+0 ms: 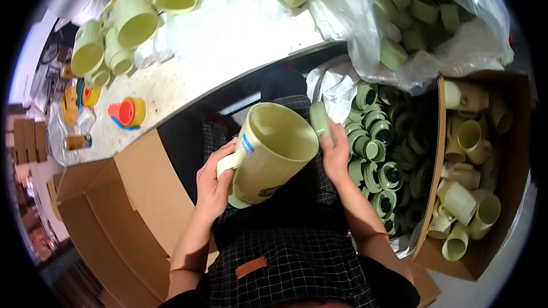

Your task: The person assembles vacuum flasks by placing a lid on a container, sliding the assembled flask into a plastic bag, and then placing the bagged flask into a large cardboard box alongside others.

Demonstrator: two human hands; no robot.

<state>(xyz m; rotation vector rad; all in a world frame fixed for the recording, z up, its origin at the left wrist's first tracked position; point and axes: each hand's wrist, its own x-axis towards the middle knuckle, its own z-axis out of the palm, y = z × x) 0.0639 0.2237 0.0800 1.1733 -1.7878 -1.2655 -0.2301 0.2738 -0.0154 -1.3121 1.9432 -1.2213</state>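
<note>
A large pale green pitcher [257,162] tilts over my lap, its open mouth facing up and toward the right. My left hand [216,179] is wrapped round its handle. A blue label sticks to the wall near the handle, and a dark round mark shows lower down. Just right of the rim, my right hand [337,151] grips a darker green round lid [321,122], held on edge. The lid is close to the pitcher's mouth; whether they touch I cannot tell. Fingers behind the lid are partly hidden.
More pale green pitchers [134,20] lie on the white table [197,63], near a red and yellow cup [132,111]. At right are a heap of green lids [374,151], a cardboard box [439,154] of pitchers and a clear plastic bag [362,40]. An open carton [108,234] stands at left.
</note>
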